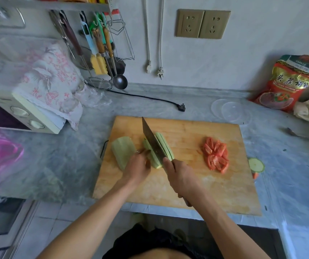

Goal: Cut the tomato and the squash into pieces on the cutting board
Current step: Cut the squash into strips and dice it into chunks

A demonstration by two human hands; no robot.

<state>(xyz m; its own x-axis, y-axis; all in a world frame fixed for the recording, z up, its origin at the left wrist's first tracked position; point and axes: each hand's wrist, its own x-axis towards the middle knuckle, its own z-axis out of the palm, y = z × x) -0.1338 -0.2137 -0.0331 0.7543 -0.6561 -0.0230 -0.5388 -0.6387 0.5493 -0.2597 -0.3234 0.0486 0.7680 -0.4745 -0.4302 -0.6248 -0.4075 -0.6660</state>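
The cutting board lies on the counter at the centre of the frame, its near edge overhanging the counter's front.

1. Your right hand has its grip clamped on the handle of the cleaver. The blade runs from the hand toward the upper left and is set lengthwise into the squash half at the board's centre.
2. To the right of the blade, cut squash strips lie side by side, touching one another and leaning against the blade.
3. Your left hand rests on the uncut portion to the left of the blade, its grip curled over the squash, fingertips tucked close beside the cleaver (a ring shows on one finger).
4. A second squash half lies just left of that hand, near the board's left edge.
5. The tomato pieces sit in a pile on the right part of the board, well apart from the squash.

Off the board, at its right edge, a round squash slice lies on the counter. A black power plug lies above the board, and a red packet stands at the upper right.
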